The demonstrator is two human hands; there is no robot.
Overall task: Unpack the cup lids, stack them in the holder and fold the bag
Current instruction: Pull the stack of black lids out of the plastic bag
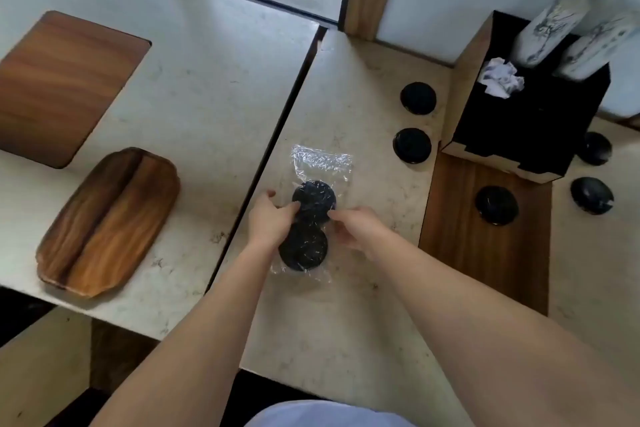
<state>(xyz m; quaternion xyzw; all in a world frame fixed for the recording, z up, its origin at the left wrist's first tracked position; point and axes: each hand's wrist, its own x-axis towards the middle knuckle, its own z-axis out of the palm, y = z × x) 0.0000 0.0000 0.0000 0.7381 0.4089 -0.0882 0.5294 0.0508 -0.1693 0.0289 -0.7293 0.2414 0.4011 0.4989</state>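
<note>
A clear plastic bag [320, 163] lies on the pale counter with two black cup lids inside, one farther [317, 196] and one nearer [304, 248]. My left hand [268, 218] grips the bag at its left side, fingers against the farther lid. My right hand [356, 229] pinches the bag at the right side of the same lid. The holder [460, 94], a cardboard box with a black inside, stands at the right. Several more black lids lie loose on the counter around it, such as one [412, 146] left of the box.
Two wrapped stacks of white cups [550, 31] and a crumpled paper [500, 78] sit in the holder. A wooden tray [107, 222] and a dark wooden inset [65, 83] are at the left. A gap [277, 135] splits the two counters.
</note>
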